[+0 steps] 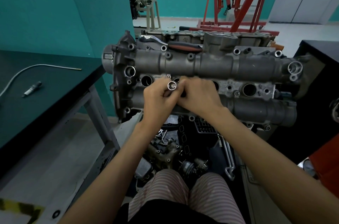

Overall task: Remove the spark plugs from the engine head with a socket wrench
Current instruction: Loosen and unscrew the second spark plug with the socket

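Striped trousers (183,192) are filling the bottom of the view, with loose parts (170,150) lying on the floor beyond them. Above those, both hands are meeting over the head (211,62). The left hand (157,99) is curling round a socket (172,85), its open end facing the camera. The right hand (200,95) is closing in beside it with bent fingers, but what it is pinching is staying hidden. The ratchet (170,43) is lying idle on the head's far edge. One plug (32,89) is already resting on the bench (55,99) to the left, so at least one looks done. The wells (146,80) are looking dark, and I cannot tell which are still holding plugs; the hands are covering the middle ones.
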{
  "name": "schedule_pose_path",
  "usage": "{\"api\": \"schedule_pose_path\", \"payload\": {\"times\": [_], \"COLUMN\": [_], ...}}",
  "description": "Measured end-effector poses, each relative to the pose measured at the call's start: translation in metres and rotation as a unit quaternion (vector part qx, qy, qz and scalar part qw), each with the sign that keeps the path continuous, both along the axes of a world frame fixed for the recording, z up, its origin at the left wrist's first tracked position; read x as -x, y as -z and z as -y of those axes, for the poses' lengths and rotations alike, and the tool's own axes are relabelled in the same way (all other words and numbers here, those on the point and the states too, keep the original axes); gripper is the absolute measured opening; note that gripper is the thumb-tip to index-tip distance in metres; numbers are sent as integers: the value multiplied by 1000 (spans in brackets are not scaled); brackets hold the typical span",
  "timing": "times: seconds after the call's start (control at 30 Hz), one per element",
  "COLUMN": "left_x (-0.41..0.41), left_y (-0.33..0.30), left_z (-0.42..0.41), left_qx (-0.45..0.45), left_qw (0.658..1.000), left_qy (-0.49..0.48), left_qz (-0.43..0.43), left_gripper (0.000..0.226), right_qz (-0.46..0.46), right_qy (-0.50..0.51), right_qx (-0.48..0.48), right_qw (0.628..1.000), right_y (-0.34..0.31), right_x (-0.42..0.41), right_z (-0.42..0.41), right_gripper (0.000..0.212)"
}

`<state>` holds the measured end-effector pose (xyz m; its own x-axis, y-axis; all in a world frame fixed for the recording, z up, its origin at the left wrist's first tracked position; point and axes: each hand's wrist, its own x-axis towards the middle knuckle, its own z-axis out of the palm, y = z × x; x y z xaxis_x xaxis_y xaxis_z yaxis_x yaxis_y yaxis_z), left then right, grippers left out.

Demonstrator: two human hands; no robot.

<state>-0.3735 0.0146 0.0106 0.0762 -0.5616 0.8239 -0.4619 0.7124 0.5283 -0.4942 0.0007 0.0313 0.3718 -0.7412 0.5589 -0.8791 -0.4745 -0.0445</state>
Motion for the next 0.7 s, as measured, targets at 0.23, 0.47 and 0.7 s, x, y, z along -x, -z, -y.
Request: {"api": "schedule_pose_path", "payload": {"times": [0.23, 0.47, 0.7], "left_x": [-4, -1, -3], "left_y": [5, 4, 5], "left_z": [-1, 1, -1], "left_qx": [-19, 12, -20], "left_qw": [1000, 1000, 1000], "left_qy": [13, 11, 10], "left_qz": [10, 12, 21], "left_gripper": [30, 46, 31], "right_qz": [7, -9, 1], "right_qy": [-31, -3, -22], "right_qx": [11, 6, 8], "right_qw": [999, 1000, 1000], "right_y": [3, 2, 3], "right_x": [0, 1, 0], "right_z": [1, 1, 0], "right_gripper": [22, 27, 25]}}
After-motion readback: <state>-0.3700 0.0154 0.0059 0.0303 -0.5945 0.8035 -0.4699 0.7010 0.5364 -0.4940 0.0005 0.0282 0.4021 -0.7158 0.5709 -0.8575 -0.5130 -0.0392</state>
